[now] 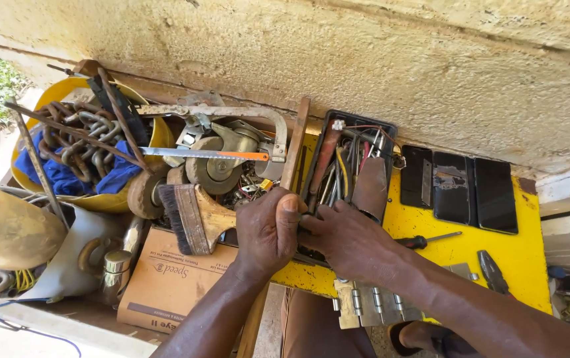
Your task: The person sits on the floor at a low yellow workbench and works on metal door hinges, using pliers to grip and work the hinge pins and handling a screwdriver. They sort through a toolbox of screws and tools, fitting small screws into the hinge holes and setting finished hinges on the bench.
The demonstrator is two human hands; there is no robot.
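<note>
Left hand [268, 229] and right hand [348, 238] clenched together at black tray [338, 119] edge, grasped object hidden.

Bare yellow tabletop [497, 255] right of the screwdriver [427, 240] looks passable; paintbrush [192, 215] and hacksaw [218, 142] crowd the left.

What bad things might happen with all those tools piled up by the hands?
1. The hacksaw blade lies bare just above the left hand; reaching up might scrape skin.
2. The right hand digs in the black tray of pointed tools, which may poke it.
3. The brush rests loosely on the box and might slide off.
</note>
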